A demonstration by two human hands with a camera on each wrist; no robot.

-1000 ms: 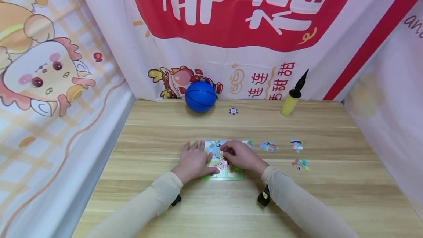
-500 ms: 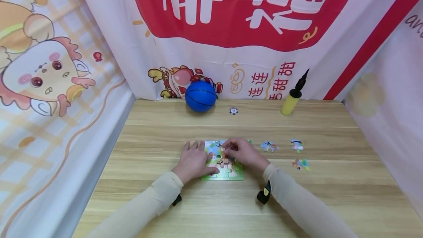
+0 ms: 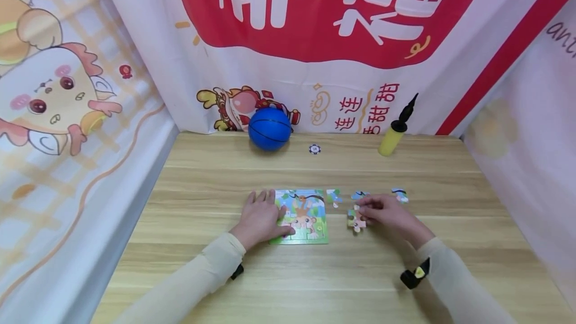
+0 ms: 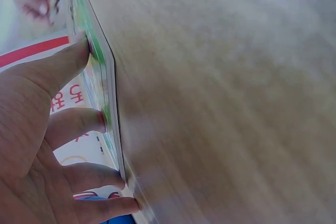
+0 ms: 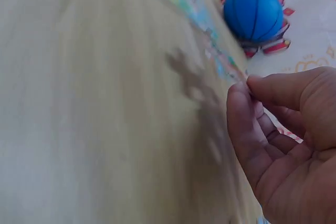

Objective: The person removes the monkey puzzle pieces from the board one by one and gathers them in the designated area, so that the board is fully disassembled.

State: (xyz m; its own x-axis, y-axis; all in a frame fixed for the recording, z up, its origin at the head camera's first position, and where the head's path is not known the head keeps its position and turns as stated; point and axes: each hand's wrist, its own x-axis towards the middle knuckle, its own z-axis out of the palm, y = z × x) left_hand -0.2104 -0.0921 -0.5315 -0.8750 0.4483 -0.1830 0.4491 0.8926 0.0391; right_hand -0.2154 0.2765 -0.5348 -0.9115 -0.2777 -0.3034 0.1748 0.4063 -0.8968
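My left hand (image 3: 261, 218) lies with fingers spread on the left edge of a jigsaw puzzle board (image 3: 320, 238), which shows a cartoon monkey on green and blue. In the left wrist view, the thumb and fingertips of the left hand (image 4: 39, 129) press along the edge of the board (image 4: 107, 87). To the board's right, my right hand (image 3: 390, 214) pinches a pink and green puzzle piece (image 3: 355, 221) between thumb and fingers. The right wrist view has the right hand (image 5: 294, 135) raised above the table, a piece-shaped shadow beneath.
Loose puzzle pieces lie beyond the right hand: one near the board (image 3: 333, 197), a half-covered piece (image 3: 359, 195) and a farther piece (image 3: 400, 194). At the back stand a blue ball (image 3: 269, 129), a poker chip (image 3: 314, 149) and a yellow hand pump (image 3: 390, 142), before a printed cloth (image 3: 288, 74).
The right hand has moved right, off the board, and now holds a puzzle piece out beside it. Its fingers cover where a front-right piece lay. The left hand has stayed on the board.
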